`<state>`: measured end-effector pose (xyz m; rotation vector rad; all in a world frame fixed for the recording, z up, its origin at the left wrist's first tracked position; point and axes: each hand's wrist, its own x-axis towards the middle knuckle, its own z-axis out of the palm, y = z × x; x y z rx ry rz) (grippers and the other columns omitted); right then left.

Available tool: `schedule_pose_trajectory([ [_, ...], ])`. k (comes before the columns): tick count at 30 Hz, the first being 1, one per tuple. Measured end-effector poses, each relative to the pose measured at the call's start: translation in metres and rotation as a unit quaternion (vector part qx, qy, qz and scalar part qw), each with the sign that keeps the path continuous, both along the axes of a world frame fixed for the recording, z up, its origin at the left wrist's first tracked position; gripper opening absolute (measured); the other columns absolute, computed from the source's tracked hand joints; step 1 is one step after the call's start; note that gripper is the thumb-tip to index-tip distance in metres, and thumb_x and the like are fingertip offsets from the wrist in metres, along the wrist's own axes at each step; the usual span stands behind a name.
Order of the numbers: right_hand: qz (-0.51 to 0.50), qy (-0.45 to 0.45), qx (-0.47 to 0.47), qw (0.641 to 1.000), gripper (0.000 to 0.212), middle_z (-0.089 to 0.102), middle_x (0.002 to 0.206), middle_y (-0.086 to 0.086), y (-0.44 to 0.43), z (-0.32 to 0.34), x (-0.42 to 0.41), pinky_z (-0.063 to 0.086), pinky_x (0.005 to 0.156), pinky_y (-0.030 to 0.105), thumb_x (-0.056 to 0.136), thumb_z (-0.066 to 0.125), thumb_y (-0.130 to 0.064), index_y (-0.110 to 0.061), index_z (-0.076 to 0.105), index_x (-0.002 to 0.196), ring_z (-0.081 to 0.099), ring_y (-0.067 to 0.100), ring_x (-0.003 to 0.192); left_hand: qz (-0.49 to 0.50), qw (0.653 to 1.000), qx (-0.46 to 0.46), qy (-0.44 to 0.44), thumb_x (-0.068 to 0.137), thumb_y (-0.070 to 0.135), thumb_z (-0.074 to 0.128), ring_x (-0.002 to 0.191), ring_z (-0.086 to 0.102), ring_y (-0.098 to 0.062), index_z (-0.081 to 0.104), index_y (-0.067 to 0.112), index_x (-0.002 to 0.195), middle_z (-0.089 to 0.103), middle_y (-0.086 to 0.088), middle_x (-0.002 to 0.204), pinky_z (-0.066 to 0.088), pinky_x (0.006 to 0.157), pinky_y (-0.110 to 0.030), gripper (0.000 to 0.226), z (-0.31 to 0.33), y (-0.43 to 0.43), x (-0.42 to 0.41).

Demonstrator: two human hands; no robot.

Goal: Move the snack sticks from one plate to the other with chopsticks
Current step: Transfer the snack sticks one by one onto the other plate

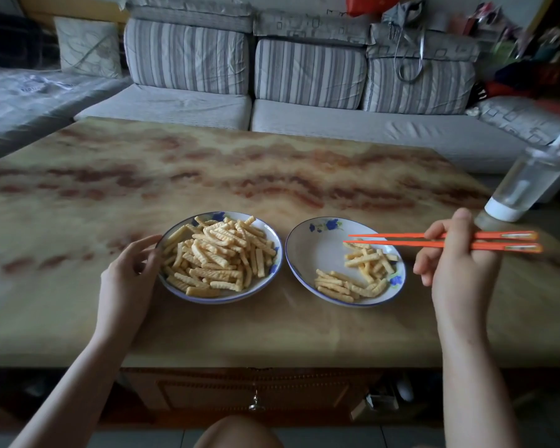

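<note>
A striped grey sofa [304, 76] fills the top of the frame. Below it, a marbled tan and rust table [207, 163] spans the middle.

Two white plates with blue flowers and a blue rim sit side by side on the table in the lower centre, nearly touching. The left plate [265, 281] is piled high, while much of the right plate [314, 253] is bare.

The left hand [126, 273] comes up from the lower left. Its fingers are loosely curled and its fingertips are at the left plate's outer rim. Whether it grips the rim or only touches it cannot be told.

The right hand [456, 270], at centre right, grips a pair of orange chopsticks [398, 243]. They lie almost level and point toward the left of the frame. Their tips are slightly apart over the upper part of the right plate, with nothing between them.

A clear bottle [527, 182] with a white base stands at the table's right edge.

Most of the snack sticks [220, 253] are heaped on the left plate. A smaller scatter of sticks [366, 270] lies in the lower right part of the right plate.
</note>
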<state>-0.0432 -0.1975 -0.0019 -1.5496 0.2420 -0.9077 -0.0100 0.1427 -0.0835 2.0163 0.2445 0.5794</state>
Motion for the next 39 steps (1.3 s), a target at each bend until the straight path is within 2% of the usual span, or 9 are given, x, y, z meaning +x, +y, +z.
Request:
schedule_pose_trajectory([
  [3,-0.005,0.014,-0.025,1.000,0.047,0.043,0.036,-0.001,0.000,-0.003,0.001,0.026,0.034,0.019,0.102,0.038,-0.033,-0.015,0.047,0.060,0.040,0.019,0.033,0.001,1.000,0.000,0.000,0.094,0.023,0.057,0.088,0.059,-0.009,0.066,0.020,0.120,0.066,0.003,0.096,0.039,0.069,-0.018,0.028,0.000,0.000,0.000],
  [9,-0.020,0.036,-0.052,0.998,0.047,0.047,0.037,0.002,-0.003,-0.007,0.002,0.030,0.036,0.022,0.101,0.038,-0.036,-0.018,0.049,0.059,0.042,0.017,0.033,0.002,1.000,-0.001,0.001,0.094,0.022,0.057,0.089,0.060,-0.012,0.066,0.021,0.120,0.067,0.001,0.098,0.040,0.075,-0.027,0.028,0.000,0.001,0.000],
  [15,-0.013,0.020,-0.011,1.000,0.048,0.044,0.038,-0.003,0.009,-0.005,0.005,0.030,0.035,0.022,0.102,0.036,-0.035,-0.015,0.045,0.060,0.044,0.014,0.033,0.002,1.000,0.001,0.002,0.093,0.021,0.057,0.090,0.060,-0.013,0.066,0.020,0.120,0.067,0.001,0.096,0.039,0.077,-0.027,0.028,-0.001,0.001,0.001],
  [21,0.054,-0.023,0.063,0.996,0.045,0.041,0.036,-0.004,0.032,0.002,0.001,0.027,0.033,0.018,0.104,0.034,-0.030,-0.013,0.044,0.063,0.042,0.012,0.031,0.002,1.000,0.005,0.004,0.093,0.022,0.057,0.090,0.061,-0.015,0.066,0.020,0.120,0.069,-0.003,0.099,0.041,0.077,-0.028,0.028,-0.001,0.002,0.001],
  [27,0.127,-0.018,0.127,0.984,0.045,0.042,0.035,-0.003,0.058,0.002,0.002,0.025,0.033,0.013,0.103,0.034,-0.030,-0.013,0.045,0.063,0.041,0.010,0.028,0.002,1.000,0.005,0.004,0.093,0.023,0.057,0.090,0.060,-0.014,0.066,0.021,0.120,0.069,-0.004,0.098,0.039,0.076,-0.027,0.028,0.000,0.001,0.000],
  [34,0.196,0.035,0.093,0.976,0.048,0.042,0.035,0.003,0.072,-0.005,0.004,0.026,0.033,0.016,0.101,0.038,-0.032,-0.015,0.049,0.057,0.039,0.015,0.026,0.002,1.000,0.004,0.007,0.093,0.022,0.057,0.089,0.061,-0.013,0.066,0.021,0.119,0.069,-0.002,0.098,0.040,0.076,-0.027,0.028,0.000,0.001,0.000],
  [39,0.229,0.045,0.047,0.971,0.048,0.040,0.033,0.005,0.073,-0.010,0.004,0.022,0.032,0.015,0.102,0.037,-0.030,-0.010,0.049,0.060,0.036,0.016,0.025,0.000,1.000,0.003,0.008,0.093,0.021,0.058,0.089,0.062,-0.015,0.066,0.022,0.119,0.070,-0.005,0.099,0.041,0.076,-0.028,0.027,-0.001,0.002,0.001],
])
